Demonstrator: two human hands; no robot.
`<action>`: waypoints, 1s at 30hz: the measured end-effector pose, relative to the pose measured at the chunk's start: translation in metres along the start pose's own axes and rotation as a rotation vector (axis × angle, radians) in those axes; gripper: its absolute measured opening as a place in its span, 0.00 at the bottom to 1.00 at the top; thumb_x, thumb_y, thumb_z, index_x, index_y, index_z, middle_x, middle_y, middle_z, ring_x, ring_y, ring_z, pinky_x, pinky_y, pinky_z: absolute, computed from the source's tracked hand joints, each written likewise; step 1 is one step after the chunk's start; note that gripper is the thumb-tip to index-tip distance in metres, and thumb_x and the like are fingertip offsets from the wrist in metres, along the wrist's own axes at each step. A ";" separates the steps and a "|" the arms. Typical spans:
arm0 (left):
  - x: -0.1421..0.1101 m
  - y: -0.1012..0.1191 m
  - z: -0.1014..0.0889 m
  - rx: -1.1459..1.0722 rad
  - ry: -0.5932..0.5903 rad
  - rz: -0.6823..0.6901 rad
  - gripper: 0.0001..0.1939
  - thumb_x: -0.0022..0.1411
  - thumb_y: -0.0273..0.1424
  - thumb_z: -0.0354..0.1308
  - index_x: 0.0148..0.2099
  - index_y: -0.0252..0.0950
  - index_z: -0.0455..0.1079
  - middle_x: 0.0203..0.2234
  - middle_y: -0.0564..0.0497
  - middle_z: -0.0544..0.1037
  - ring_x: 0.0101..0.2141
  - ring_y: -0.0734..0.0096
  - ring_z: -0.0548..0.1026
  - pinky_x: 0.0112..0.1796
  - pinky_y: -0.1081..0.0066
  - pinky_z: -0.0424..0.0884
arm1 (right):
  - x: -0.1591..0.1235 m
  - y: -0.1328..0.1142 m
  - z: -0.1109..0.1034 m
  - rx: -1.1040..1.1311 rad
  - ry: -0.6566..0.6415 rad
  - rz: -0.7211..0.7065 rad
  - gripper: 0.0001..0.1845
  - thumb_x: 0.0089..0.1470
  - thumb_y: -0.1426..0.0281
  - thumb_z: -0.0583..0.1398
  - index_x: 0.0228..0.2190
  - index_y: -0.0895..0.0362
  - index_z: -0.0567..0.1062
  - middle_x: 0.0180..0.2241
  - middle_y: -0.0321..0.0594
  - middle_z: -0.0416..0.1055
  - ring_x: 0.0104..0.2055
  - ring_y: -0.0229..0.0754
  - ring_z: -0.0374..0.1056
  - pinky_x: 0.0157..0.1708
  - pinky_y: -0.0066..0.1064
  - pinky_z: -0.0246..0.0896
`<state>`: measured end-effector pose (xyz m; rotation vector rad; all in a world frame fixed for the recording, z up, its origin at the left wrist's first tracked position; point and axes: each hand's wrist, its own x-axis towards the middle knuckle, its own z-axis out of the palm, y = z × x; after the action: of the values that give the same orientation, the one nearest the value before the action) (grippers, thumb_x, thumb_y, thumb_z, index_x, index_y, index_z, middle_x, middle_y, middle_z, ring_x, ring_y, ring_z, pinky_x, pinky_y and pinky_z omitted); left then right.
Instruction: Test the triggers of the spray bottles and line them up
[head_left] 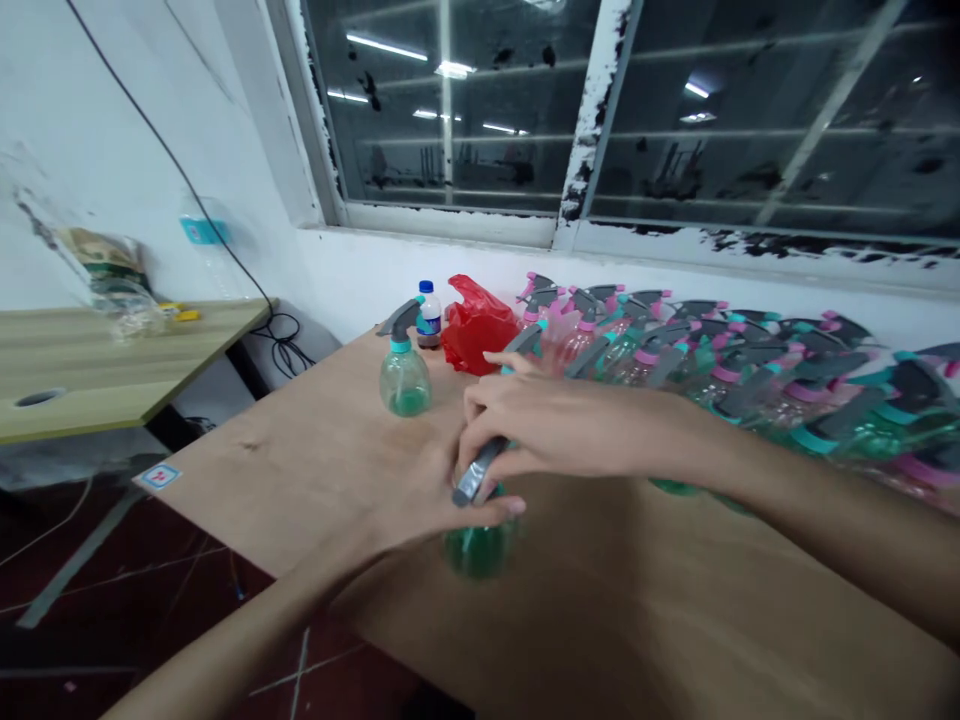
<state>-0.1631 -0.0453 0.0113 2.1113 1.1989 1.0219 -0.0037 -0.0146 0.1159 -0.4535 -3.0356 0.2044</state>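
one round green-tinted plastic spray bottle (pixel 478 550) sits wrapped by the left hand (pixel 427 490), probably for steadiness, right hand (pixel 517 415) clasping its grey plastic head (pixel 476 475).

Tube lights (pixel 386 47) glare in the window (pixel 495 110), shadow darkens the table (pixel 577 600), and the held bottle (pixel 478 550) blurs.

Slim, bare forearms (pixel 750 462) are what I see, narrowing toward a bare left hand (pixel 424 500) and right hand (pixel 529 415) with slender fingers (pixel 517 364).
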 end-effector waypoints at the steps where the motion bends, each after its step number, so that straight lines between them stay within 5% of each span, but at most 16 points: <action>1: 0.002 0.004 0.009 -0.031 -0.029 0.038 0.19 0.47 0.34 0.63 0.42 0.38 0.68 0.36 0.52 0.73 0.37 0.63 0.74 0.36 0.67 0.72 | -0.010 -0.002 0.000 -0.007 -0.004 0.002 0.07 0.53 0.71 0.60 0.28 0.52 0.79 0.33 0.38 0.70 0.37 0.42 0.62 0.47 0.42 0.48; 5: 0.007 0.028 0.040 -0.088 -0.116 0.086 0.07 0.50 0.33 0.61 0.34 0.39 0.70 0.31 0.54 0.75 0.34 0.66 0.74 0.34 0.70 0.73 | -0.046 -0.007 -0.001 -0.039 -0.004 -0.031 0.12 0.55 0.74 0.57 0.24 0.54 0.77 0.30 0.37 0.67 0.34 0.39 0.61 0.51 0.44 0.44; 13: 0.007 0.053 0.095 -0.218 -0.057 -0.050 0.05 0.50 0.28 0.57 0.26 0.36 0.64 0.20 0.56 0.67 0.25 0.70 0.70 0.26 0.72 0.69 | -0.106 -0.004 0.002 -0.030 0.082 -0.010 0.07 0.57 0.73 0.56 0.31 0.54 0.74 0.29 0.33 0.65 0.37 0.37 0.63 0.56 0.42 0.38; 19: 0.027 0.066 0.116 -0.162 0.026 0.021 0.08 0.51 0.26 0.54 0.37 0.35 0.65 0.28 0.53 0.70 0.32 0.66 0.70 0.34 0.65 0.70 | -0.143 0.002 0.004 -0.044 0.214 0.095 0.07 0.59 0.68 0.55 0.38 0.55 0.72 0.37 0.33 0.72 0.43 0.37 0.65 0.59 0.43 0.34; 23: 0.044 0.074 0.120 -0.188 -0.064 0.075 0.15 0.52 0.24 0.53 0.44 0.36 0.65 0.34 0.51 0.73 0.36 0.64 0.73 0.38 0.63 0.70 | -0.179 0.004 0.002 -0.081 0.380 0.255 0.13 0.57 0.62 0.56 0.42 0.53 0.71 0.45 0.39 0.69 0.49 0.43 0.63 0.54 0.43 0.50; 26: 0.055 0.076 0.122 -0.239 -0.119 0.031 0.17 0.52 0.24 0.53 0.46 0.37 0.65 0.34 0.51 0.75 0.36 0.63 0.75 0.36 0.65 0.71 | -0.209 0.011 0.018 -0.063 0.525 0.414 0.13 0.57 0.63 0.56 0.43 0.52 0.71 0.47 0.41 0.68 0.49 0.44 0.64 0.48 0.40 0.60; 30: 0.065 0.071 0.126 -0.329 -0.160 -0.046 0.22 0.53 0.23 0.52 0.52 0.41 0.64 0.44 0.49 0.75 0.41 0.64 0.76 0.41 0.64 0.71 | -0.237 0.028 0.078 0.072 0.603 0.617 0.13 0.57 0.62 0.56 0.43 0.51 0.71 0.47 0.39 0.70 0.49 0.44 0.66 0.48 0.41 0.63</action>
<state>-0.0050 -0.0302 0.0110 1.8608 0.9275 0.9384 0.2243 -0.0673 0.0244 -1.1847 -2.2249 0.1623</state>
